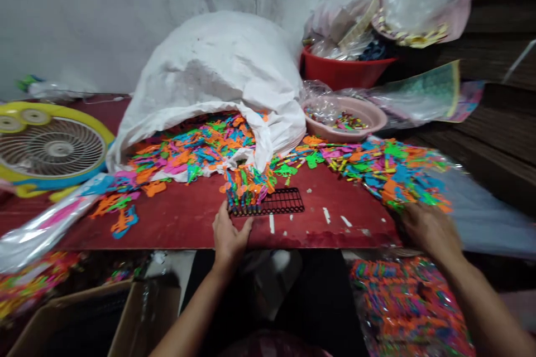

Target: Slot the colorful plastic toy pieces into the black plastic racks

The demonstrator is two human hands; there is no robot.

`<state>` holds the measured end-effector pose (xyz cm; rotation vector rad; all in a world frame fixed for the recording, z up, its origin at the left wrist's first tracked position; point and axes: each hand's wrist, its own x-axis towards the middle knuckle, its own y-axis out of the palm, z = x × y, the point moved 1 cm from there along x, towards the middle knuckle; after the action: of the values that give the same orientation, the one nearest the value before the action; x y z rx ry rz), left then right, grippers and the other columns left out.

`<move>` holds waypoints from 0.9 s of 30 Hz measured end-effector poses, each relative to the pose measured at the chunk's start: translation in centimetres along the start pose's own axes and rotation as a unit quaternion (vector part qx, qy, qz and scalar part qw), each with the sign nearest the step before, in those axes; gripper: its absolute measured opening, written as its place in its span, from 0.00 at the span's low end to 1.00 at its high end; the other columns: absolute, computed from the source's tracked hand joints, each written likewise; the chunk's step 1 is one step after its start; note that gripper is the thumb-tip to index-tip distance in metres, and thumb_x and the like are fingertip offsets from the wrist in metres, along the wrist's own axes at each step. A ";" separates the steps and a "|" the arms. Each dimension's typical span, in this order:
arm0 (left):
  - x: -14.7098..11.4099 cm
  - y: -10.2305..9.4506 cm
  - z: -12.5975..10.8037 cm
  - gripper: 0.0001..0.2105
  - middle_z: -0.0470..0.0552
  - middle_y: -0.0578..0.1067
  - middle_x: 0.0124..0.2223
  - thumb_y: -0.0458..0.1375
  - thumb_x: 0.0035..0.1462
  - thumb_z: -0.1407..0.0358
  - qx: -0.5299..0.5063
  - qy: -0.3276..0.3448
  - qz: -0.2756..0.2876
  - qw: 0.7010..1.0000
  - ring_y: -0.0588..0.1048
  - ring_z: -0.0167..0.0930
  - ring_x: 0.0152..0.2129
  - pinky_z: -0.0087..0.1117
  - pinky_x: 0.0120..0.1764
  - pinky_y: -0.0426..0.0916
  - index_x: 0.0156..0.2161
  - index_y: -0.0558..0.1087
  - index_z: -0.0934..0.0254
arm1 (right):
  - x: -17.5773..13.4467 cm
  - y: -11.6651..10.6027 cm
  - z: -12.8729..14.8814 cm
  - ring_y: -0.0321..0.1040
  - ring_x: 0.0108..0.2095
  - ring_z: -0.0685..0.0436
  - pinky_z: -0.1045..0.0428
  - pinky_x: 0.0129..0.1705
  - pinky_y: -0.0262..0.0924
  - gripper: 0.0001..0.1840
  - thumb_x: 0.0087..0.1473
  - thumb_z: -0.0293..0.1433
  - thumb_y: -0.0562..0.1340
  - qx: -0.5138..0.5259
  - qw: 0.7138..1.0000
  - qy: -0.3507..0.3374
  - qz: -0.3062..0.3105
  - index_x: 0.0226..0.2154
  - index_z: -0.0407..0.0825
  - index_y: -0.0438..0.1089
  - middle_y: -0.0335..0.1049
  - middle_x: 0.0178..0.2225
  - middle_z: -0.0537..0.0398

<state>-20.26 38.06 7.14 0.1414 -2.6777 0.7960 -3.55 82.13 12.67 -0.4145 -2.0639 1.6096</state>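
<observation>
A black grid rack (287, 201) lies on the red tabletop. Small colourful plastic pieces (243, 187) stand in a row in its left part, with dark lower ends. My left hand (230, 234) is at the rack's left front corner, thumb and fingers apart, seemingly touching its edge. At the right, my right hand (425, 228) reaches to the near edge of a loose pile of orange, blue, green and pink plastic pieces (402, 167). Motion smears that hand and its fingertips are hidden, so I cannot see whether it holds a piece.
Behind the rack, a big white sack (221, 61) spills more plastic pieces. A pink basin (372, 117) and a red tub (347, 70) stand back right. A yellow-rimmed fan (58, 148) is left. Below the table are a cardboard box (125, 318) and bagged pieces (410, 307).
</observation>
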 end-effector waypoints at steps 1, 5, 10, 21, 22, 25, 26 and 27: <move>-0.4 0.0 0.2 0.33 0.60 0.72 0.52 0.63 0.50 0.59 -0.022 0.006 -0.008 1.000 0.72 0.42 0.49 0.46 0.52 0.68 0.59 0.60 0.65 | 0.2 0.5 -0.1 0.68 0.44 0.37 0.48 0.42 0.57 0.18 0.60 0.32 0.52 0.033 0.999 -0.032 0.002 0.45 0.45 0.74 0.73 0.44 0.39; -1.9 -0.4 0.3 0.28 0.59 0.71 0.52 0.61 0.55 0.64 -0.073 0.029 -0.060 0.995 0.72 0.39 0.50 0.44 0.54 0.67 0.60 0.60 0.63 | 0.8 2.2 0.2 0.70 0.43 0.40 0.50 0.41 0.59 0.20 0.61 0.38 0.53 0.110 0.993 -0.033 0.017 0.46 0.45 0.73 0.73 0.47 0.41; -4.1 -1.5 -1.5 0.19 0.57 0.72 0.48 0.58 0.58 0.68 -0.030 0.111 -0.135 0.984 0.73 0.37 0.45 0.44 0.50 0.69 0.55 0.66 0.63 | 0.8 1.1 1.3 0.69 0.35 0.37 0.48 0.31 0.55 0.24 0.61 0.45 0.50 0.073 0.996 0.044 -0.013 0.42 0.49 0.74 0.75 0.41 0.41; -5.5 0.5 -6.8 0.23 0.58 0.67 0.61 0.52 0.63 0.69 0.064 0.282 0.065 0.955 0.70 0.38 0.52 0.41 0.51 0.66 0.63 0.59 0.55 | -6.2 -7.8 14.9 0.62 0.23 0.47 0.53 0.26 0.54 0.27 0.47 0.58 0.61 0.564 0.762 -0.107 0.298 0.23 0.50 0.70 0.67 0.21 0.54; -5.3 0.6 -7.0 0.23 0.58 0.66 0.62 0.52 0.63 0.67 0.089 0.282 0.078 0.952 0.71 0.38 0.51 0.42 0.50 0.65 0.62 0.60 0.55 | -7.2 -8.1 16.5 0.60 0.21 0.48 0.54 0.25 0.52 0.27 0.48 0.57 0.61 0.578 0.727 -0.117 0.353 0.24 0.49 0.70 0.66 0.19 0.56; -4.7 0.2 -7.2 0.16 0.55 0.75 0.51 0.54 0.63 0.64 0.126 0.274 0.149 0.942 0.74 0.37 0.41 0.40 0.43 0.65 0.55 0.68 0.57 | -9.1 -8.6 19.4 0.56 0.20 0.52 0.56 0.23 0.50 0.26 0.51 0.55 0.61 0.640 0.634 -0.115 0.419 0.25 0.48 0.68 0.64 0.19 0.59; -4.6 0.0 -7.2 0.13 0.54 0.78 0.44 0.54 0.63 0.63 0.129 0.260 0.171 0.942 0.74 0.36 0.38 0.39 0.41 0.64 0.52 0.71 0.58 | -9.3 -8.7 19.8 0.56 0.20 0.52 0.55 0.23 0.51 0.25 0.52 0.54 0.61 0.673 0.605 -0.101 0.414 0.25 0.48 0.68 0.63 0.19 0.59; -4.6 -0.2 -7.0 0.11 0.53 0.78 0.38 0.53 0.64 0.62 0.130 0.239 0.187 0.944 0.74 0.36 0.34 0.37 0.39 0.63 0.49 0.73 0.58 | -9.4 -8.6 20.2 0.56 0.20 0.51 0.55 0.24 0.53 0.25 0.54 0.53 0.59 0.706 0.580 -0.080 0.399 0.26 0.47 0.69 0.63 0.20 0.59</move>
<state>-13.85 41.77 11.13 -0.4564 -2.1531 1.1282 -6.24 58.55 15.38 -0.5516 0.0605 3.1873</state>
